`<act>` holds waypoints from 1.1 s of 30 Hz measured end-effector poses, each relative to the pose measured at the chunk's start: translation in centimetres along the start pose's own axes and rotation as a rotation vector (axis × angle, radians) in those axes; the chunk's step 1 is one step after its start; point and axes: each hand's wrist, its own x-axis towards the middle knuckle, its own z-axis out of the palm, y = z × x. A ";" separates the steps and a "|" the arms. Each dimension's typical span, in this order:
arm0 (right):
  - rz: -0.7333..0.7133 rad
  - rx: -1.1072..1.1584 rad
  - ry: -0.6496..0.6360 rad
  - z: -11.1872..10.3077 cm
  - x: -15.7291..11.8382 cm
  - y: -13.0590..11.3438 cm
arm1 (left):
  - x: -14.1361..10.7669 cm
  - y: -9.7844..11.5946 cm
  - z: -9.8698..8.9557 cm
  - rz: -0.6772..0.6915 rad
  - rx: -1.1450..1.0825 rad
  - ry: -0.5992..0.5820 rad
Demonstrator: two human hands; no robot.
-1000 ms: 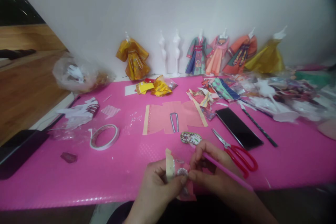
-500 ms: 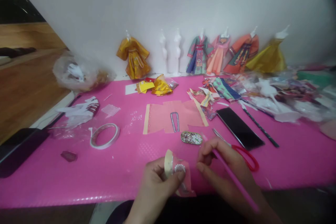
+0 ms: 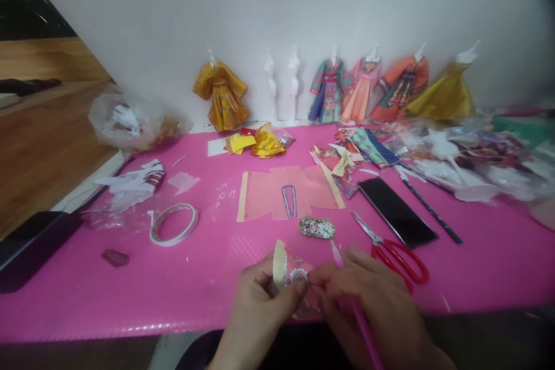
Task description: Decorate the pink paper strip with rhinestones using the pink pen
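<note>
Two bare hands work close together over the near edge of your glossy pink table covering [image 3: 130, 300]. Your left hand [image 3: 266, 303] pinches a small curved piece of pink fabric with a cream border and white pearl-like beads [image 3: 281, 269], its thumb pressed beside a beaded ring. Your right hand [image 3: 377, 295] is curled around a slim pink pen-like stick with a pale tip [image 3: 365, 330], which slants through your grip, tip pointing away from you. Your right fingertips meet the fabric piece by the beaded ring; they look pinched together, though blur and overlap hide whether anything small sits between them.

Just beyond the tip is an oval dish of multicoloured sequin-like bits [image 3: 317, 228]. Past it, a flat pink fabric panel with cream side bands [image 3: 260, 191] lies spread out, a narrow beaded U-shaped trim [image 3: 285, 201] resting on it. To the right of the dish you have red-handled metal scissors [image 3: 378, 241], blades parted slightly, near a black rectangular phone [image 3: 398, 212].
</note>
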 end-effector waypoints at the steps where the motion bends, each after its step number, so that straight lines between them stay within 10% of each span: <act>1: -0.003 -0.015 -0.014 0.0 0.0 0.0 | 0.0 0.1 0.1 -0.004 0.012 0.004; 33: 0.226 0.074 0.026 0.5 -1.2 0.2 | 0.4 0.2 0.4 -0.007 -0.035 -0.033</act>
